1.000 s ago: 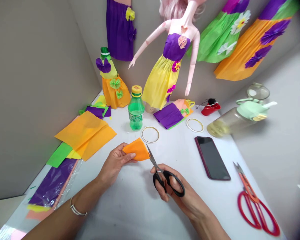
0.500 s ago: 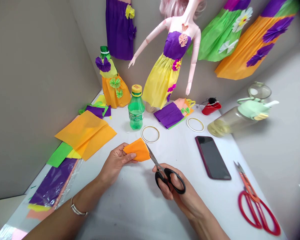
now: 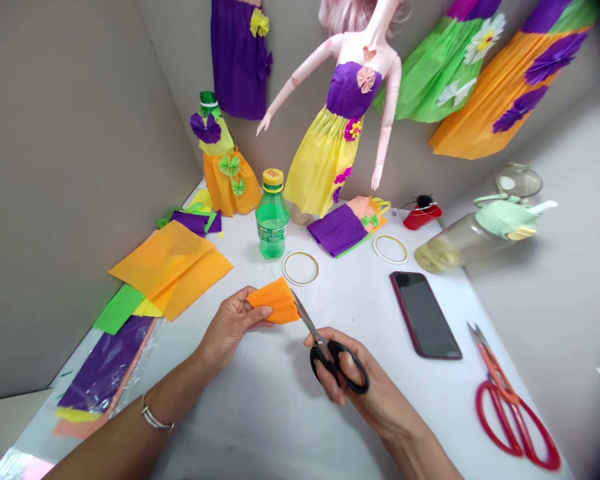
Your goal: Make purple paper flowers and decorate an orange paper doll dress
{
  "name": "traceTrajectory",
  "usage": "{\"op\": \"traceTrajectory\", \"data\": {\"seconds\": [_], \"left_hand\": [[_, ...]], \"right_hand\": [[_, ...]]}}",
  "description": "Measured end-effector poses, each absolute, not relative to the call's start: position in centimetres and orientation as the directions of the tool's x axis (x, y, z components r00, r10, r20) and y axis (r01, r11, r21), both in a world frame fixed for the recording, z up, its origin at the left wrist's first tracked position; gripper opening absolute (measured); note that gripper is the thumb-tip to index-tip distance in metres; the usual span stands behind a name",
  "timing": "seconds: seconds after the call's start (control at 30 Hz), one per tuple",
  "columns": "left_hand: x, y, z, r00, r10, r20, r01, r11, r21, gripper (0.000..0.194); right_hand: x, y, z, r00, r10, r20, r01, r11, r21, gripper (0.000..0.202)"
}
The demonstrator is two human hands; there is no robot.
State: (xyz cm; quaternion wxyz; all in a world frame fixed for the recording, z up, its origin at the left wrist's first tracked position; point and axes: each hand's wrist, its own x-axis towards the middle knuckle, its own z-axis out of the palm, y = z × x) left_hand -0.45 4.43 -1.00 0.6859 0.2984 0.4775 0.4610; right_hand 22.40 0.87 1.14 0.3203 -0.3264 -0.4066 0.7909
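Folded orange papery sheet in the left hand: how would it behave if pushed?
The folded sheet is probably light, looking small and thin. Its layers likely add stiffness, as it juts almost flat from the left hand. Its unsupported end may bend against the black-handled metal scissors.

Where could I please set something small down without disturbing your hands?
Bare tabletop shows between the right hand and the phone, and another patch lies between the forearms. The left edge is crowded with coloured sheets; the back holds the yellow-capped bottle and the doll.
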Motion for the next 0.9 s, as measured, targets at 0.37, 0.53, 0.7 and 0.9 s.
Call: {"op": "traceTrajectory", "data": {"seconds": [0.37, 0.53, 0.7, 0.9], "left_hand": [[-0.05, 4.32, -1.26, 0.145, 0.907, -0.396, -0.359, 0.421, 0.833, 0.036], [-0.22, 4.39, -0.74, 0.115, 0.914, -0.389, -0.344, 0.404, 0.848, 0.037], [-0.33, 4.39, -0.58, 0.117, 0.915, -0.386, -0.334, 0.402, 0.852, 0.037], [-0.25, 4.19, -0.92, 0.157, 0.92, -0.359, -0.337, 0.392, 0.856, 0.034]], "right_hand": [[22.34, 1.34, 1.29, -0.638, 0.732, -0.239, -0.259, -0.497, -0.828, 0.064], [22.41, 1.3, 1.15, -0.641, 0.73, -0.237, -0.262, -0.498, -0.827, 0.065], [22.43, 1.31, 1.12, -0.653, 0.722, -0.229, -0.267, -0.502, -0.823, 0.065], [22.45, 1.39, 1.34, -0.666, 0.716, -0.209, -0.254, -0.482, -0.839, 0.065]]}}
